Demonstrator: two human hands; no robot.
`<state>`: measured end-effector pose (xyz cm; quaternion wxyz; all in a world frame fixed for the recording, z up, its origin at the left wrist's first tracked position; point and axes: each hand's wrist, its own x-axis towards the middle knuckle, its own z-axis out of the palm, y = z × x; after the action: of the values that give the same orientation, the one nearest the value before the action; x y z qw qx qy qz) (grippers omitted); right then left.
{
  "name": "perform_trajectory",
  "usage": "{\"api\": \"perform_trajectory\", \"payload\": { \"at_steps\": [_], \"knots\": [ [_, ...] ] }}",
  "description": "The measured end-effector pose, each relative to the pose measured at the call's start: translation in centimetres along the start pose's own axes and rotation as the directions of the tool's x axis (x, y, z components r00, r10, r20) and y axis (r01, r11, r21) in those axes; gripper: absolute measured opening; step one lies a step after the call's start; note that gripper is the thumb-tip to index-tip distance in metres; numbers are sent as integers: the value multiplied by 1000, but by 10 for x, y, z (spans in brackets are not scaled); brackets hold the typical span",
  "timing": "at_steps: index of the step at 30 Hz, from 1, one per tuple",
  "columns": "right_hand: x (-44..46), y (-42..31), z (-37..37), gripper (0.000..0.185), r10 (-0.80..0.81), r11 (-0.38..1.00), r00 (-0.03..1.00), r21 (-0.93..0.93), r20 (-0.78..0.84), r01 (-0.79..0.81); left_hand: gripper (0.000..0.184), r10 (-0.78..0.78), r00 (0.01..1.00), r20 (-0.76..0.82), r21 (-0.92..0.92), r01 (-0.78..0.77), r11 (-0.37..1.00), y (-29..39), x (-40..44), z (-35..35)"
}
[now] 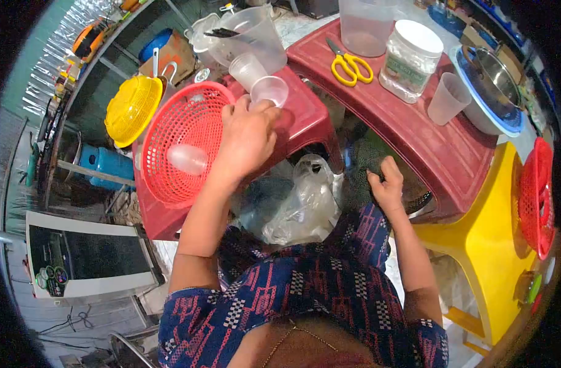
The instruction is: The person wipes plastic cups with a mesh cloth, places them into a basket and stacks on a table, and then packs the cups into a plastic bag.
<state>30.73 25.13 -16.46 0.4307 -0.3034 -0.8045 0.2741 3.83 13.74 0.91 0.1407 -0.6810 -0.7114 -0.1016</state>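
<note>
My left hand (248, 136) reaches to the red stool at the left, its fingers closed on a clear plastic cup (270, 89). Right behind that cup stands another translucent plastic cup (247, 70). Beside my left wrist is a red plastic colander (160, 138), with a clear cup (187, 159) lying on its side in it. My right hand (388, 185) hangs between the stools near my knee, fingers curled in, and nothing shows in them. Below, between my hands, is a clear plastic bag (308, 199) with pale contents.
A red stool (440, 153) at the right bears yellow-handled scissors (351, 64), a white-lidded jar (410, 61), a translucent cup (448, 99) and a large clear container (366, 27). A blue basin (486, 116) stands beyond. At left are a yellow colander (133, 110) and a clear pitcher (256, 40).
</note>
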Motion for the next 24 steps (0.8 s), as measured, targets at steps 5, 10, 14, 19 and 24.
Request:
{"api": "perform_trajectory", "payload": {
  "at_steps": [5,10,14,19,24],
  "knots": [
    [6,-8,3,18,-17,999,1000,50,-20,18,29,-129,968,216,147,98,984,-5,13,15],
    [8,-9,3,17,-29,997,999,73,-37,31,35,-151,954,258,246,86,965,-2,14,19],
    [7,-8,-1,17,-21,997,1000,75,-20,23,37,-152,957,248,298,74,952,-2,14,24],
    [7,-8,-1,18,-25,996,999,85,-25,27,43,-266,895,358,380,120,917,-1,18,27],
    [7,-8,0,18,-24,996,1000,89,-16,25,48,-226,904,363,349,93,933,-5,17,29]
  ]
}}
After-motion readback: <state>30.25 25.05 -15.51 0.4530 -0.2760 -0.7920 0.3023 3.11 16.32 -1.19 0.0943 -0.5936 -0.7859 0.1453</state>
